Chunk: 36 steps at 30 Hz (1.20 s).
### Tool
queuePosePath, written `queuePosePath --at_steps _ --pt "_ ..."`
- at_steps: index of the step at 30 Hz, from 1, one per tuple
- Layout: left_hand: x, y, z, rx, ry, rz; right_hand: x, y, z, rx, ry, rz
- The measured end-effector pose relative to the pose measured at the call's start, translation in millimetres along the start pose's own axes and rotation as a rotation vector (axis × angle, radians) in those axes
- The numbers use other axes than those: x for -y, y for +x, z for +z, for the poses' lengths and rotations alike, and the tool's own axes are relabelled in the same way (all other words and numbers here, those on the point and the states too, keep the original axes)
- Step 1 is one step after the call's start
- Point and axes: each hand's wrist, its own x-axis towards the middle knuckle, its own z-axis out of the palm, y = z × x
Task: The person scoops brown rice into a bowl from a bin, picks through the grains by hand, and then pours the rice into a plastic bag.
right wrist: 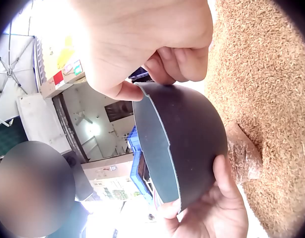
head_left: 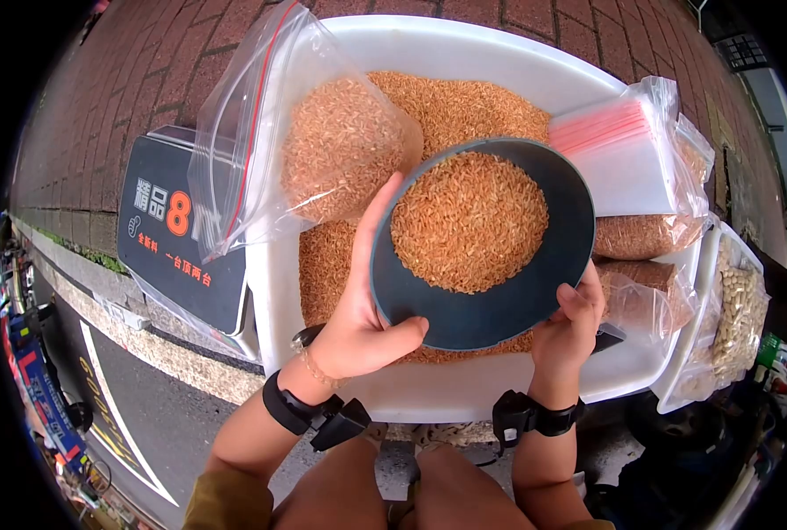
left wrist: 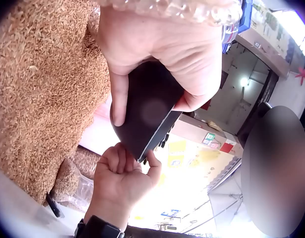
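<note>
Both hands hold a dark blue-grey bowl [head_left: 464,322] over a white tub of reddish-brown rice. A mound of the same rice [head_left: 469,221] lies in the bowl, leaving bare wall around it. My left hand [head_left: 358,327] grips the left side, thumb over the near rim and fingers along the outside. At the lower right, my right hand [head_left: 570,331] pinches the rim between thumb and curled fingers. The bowl's dark outer wall [right wrist: 192,134] shows in the right wrist view, tilted, with a hand at either end.
Loose rice [head_left: 464,102] fills much of the white tub [head_left: 473,35]. A zip bag of rice [head_left: 349,141] stands at its left, beside a black sign box [head_left: 181,230]. Flat zip bags [head_left: 614,150] lie over filled rice bags [head_left: 645,234] at right. Pale beans [head_left: 734,309] sit beyond.
</note>
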Motion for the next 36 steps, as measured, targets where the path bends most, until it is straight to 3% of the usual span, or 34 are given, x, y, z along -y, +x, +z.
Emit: queuePosePath --at_steps 2,4,5,7,10,12,16,36 --pt "3.2 2.7 -1.6 0.008 0.028 0.018 2.4 0.9 5.3 -0.041 0.04 -0.007" --pt "5.1 10.4 -1.8 0.1 0.097 0.227 3.4 0.8 10.0 -0.191 -0.164 -0.208" --pt "5.4 11.1 -2.4 0.096 0.097 0.226 6.8 -0.1 13.4 -0.189 -0.164 -0.205" --pt "6.1 11.3 -2.0 0.128 0.122 0.214 20.0 -3.1 22.4 -0.188 -0.753 -0.451" --pt "5.6 6.1 0.7 0.042 0.039 0.087 36.6 -2.2 44.2 -0.132 -1.099 -0.462" --pt "7.5 8.8 0.6 0.067 0.053 0.139 50.3 2.9 56.2 -0.058 -1.421 -0.412" --pt "6.9 11.8 -2.3 0.126 0.146 0.211 41.4 22.4 63.7 -0.017 -1.497 -0.395" --pt "6.5 11.3 -0.4 0.143 0.088 0.197 21.7 37.5 60.6 -0.019 -1.44 -0.465"
